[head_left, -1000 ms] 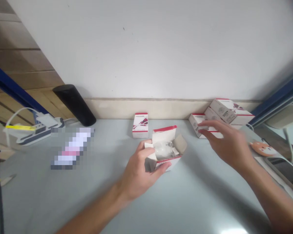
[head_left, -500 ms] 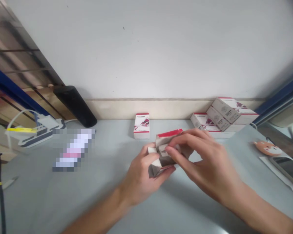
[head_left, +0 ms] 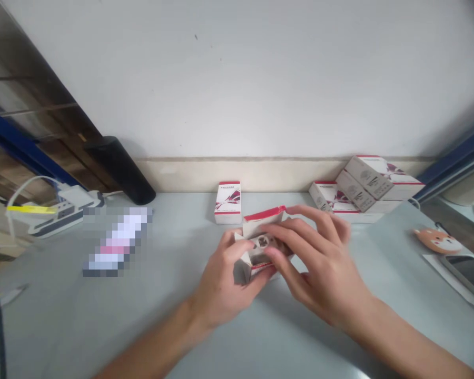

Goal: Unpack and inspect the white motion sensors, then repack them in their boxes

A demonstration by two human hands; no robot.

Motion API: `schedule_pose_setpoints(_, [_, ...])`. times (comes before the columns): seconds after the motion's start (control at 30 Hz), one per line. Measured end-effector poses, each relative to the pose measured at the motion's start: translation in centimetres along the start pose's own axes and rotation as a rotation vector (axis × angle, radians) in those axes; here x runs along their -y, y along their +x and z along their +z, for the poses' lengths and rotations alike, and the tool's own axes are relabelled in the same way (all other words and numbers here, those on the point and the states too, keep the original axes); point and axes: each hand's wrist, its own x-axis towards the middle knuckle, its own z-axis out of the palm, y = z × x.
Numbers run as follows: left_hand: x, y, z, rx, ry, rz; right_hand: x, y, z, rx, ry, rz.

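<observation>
A small white box with a red edge (head_left: 263, 223) is held above the table, its flaps raised and its top open. Around its left side and underneath wraps my left hand (head_left: 225, 279), the thumb at the opening. My right hand (head_left: 319, 263) has its thumb and fingertips at the mouth of the box, pinched on a small pale item (head_left: 263, 241) with a dark mark. Part of that item is hidden by the fingers and the box walls. Behind them a closed white and red box (head_left: 228, 202) stands on the grey table (head_left: 174, 316).
Several white and red boxes (head_left: 379, 181) are stacked at the back right. Beside them lie an orange animal-faced object (head_left: 438, 240) and a phone (head_left: 470, 272). A black cylinder (head_left: 122, 171), a power strip (head_left: 67, 216) and a blurred-out item (head_left: 118, 242) are on the left.
My right hand has moved slightly left and down with its fingers lower over the opening. The small item now shows a dark round mark. The open box has shifted a little left.
</observation>
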Motion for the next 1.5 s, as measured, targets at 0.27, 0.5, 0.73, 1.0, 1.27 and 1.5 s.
schedule_pose_setpoints(0.27, [-1.4, 1.6, -0.9, 0.172, 0.081, 0.013, -2.6, -1.8, -0.7, 0.048, -0.006, -0.227])
schedule_pose_setpoints(0.5, [-2.7, 2.5, -1.9, 0.36, 0.171, -0.127, -3.2, -1.7, -0.7, -0.024, -0.008, -0.18])
schedule_pose_setpoints(0.73, [-2.6, 2.6, -2.1, 0.354, 0.173, -0.158, -3.4, -2.2, 0.0, 0.02, 0.166, -0.045])
schedule_pose_setpoints(1.0, [-0.7, 1.0, -1.1, 0.216, 0.024, -0.052, -2.5, -3.0, 1.3, 0.081, 0.533, 0.117])
schedule_pose_setpoints(1.27, [-0.2, 1.0, -1.4, 0.255, 0.049, -0.036, -3.0, -3.0, 1.4, -0.137, 0.658, 0.158])
schedule_pose_setpoints(1.5, [0.4, 0.0, -0.2, 0.061, -0.063, -0.033, -2.8, -2.1, 0.7, -0.031, 0.614, 0.14])
